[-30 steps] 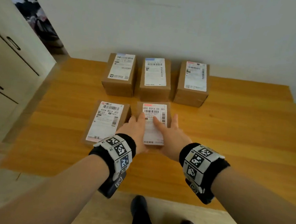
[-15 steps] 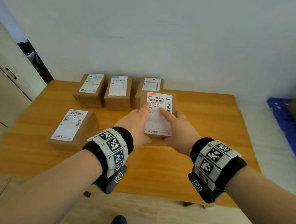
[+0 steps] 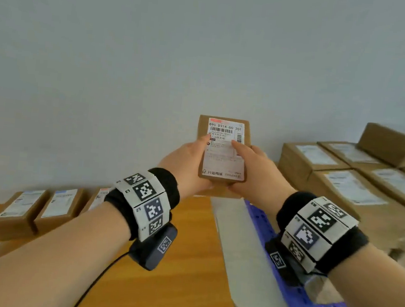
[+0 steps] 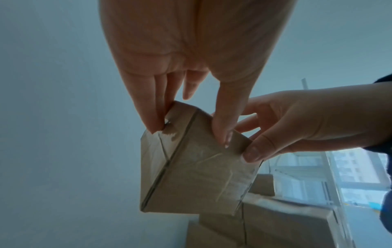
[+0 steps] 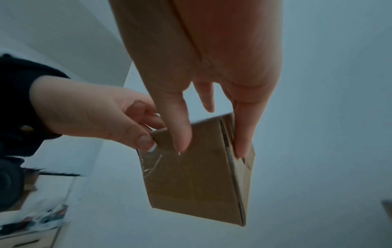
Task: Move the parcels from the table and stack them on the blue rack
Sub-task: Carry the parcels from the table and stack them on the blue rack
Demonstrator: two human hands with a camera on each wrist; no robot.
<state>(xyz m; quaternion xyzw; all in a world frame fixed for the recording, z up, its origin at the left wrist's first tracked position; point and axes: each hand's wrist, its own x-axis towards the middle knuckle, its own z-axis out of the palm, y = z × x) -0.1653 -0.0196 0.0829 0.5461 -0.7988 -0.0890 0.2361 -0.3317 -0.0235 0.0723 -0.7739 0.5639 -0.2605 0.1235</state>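
Parcel (image 3: 223, 148) aloft between surface (image 3: 180, 275) and blue rack (image 3: 292, 293), clamped at near end by left hand (image 3: 187, 162) and right hand (image 3: 254, 172), thumbs on label, fingers beneath. Probably light and stiff; taped underside maybe slick, so best gripped along edges. Label reads "890 D314-00 201"; smaller print illegible.

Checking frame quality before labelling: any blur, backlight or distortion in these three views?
Head: wide-angle bending at edges, parcel label readable, stacked boxes soft. Left wrist: left hand and parcel underside dim against bright window. Right wrist: dark, lower-left corner motion-smeared.
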